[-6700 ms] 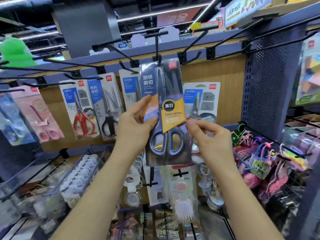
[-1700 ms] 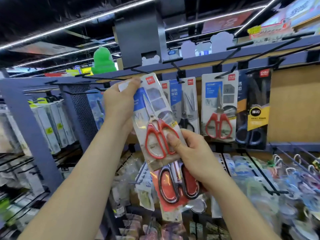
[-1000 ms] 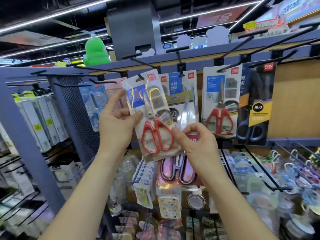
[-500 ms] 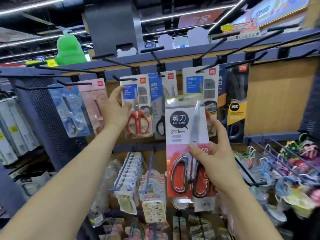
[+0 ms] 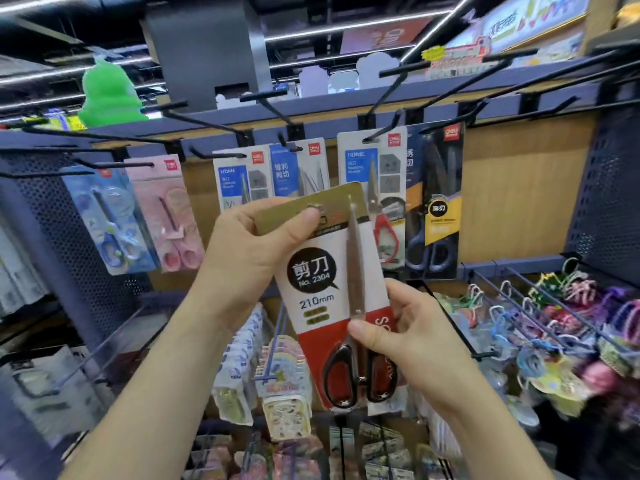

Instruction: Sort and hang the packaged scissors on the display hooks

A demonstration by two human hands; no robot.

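210mm scissors pack (image 5: pixel 332 289) is mid-frame, off the rack, top edge tipped toward 11 o'clock. Left hand (image 5: pixel 249 251) pinches the gold header, thumb just beside the hang hole (image 5: pixel 313 205). Right hand (image 5: pixel 408 341) pinches the 5 o'clock edge, thumb on the blades just above the handles.

Judgement: the card is light and bendy, the steel makes it bottom-heavy, and the film looks slick. Grip the header beside the hole, keep the hole clear, and support the low end so it doesn't swing. Hooks (image 5: pixel 277 110) sit at 12 o'clock.

Versus half a second ago: left hand has let go of the left HOME pack (image 5: pixel 235 178), which now hangs at 11 o'clock, and joined the header. Before, the right hand carried the pack alone, upright.
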